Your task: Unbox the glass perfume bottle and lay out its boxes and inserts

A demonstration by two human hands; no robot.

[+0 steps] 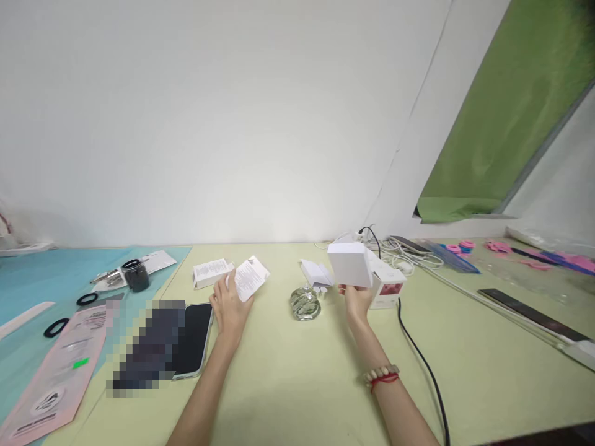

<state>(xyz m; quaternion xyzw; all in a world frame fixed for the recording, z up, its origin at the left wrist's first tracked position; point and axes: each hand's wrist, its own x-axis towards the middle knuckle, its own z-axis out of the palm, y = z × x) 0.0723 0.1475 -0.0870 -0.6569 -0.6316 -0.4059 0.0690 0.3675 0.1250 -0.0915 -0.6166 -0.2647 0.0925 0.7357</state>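
My left hand (229,310) grips a small white printed leaflet (251,278) between thumb and fingers, tilted above the table. Just behind that hand lies a white carton with printed text (209,274). My right hand (357,302) holds up a plain white box (350,265), its fingers mostly hidden beneath it. Right beside it stands another white box with a dark red picture (389,290). Between my hands lie a shiny, coiled greenish bundle (305,303), an open white paper piece (316,272) and small white round bits (320,290) that I cannot identify.
Left of my left arm lie a smartphone (195,337), a pink package (69,365), a dark jar (135,276) and black rings (56,327). A black cable (425,365) runs past my right arm. White cables (395,253), pink items (498,246) and a dark strip (530,314) lie rightward.
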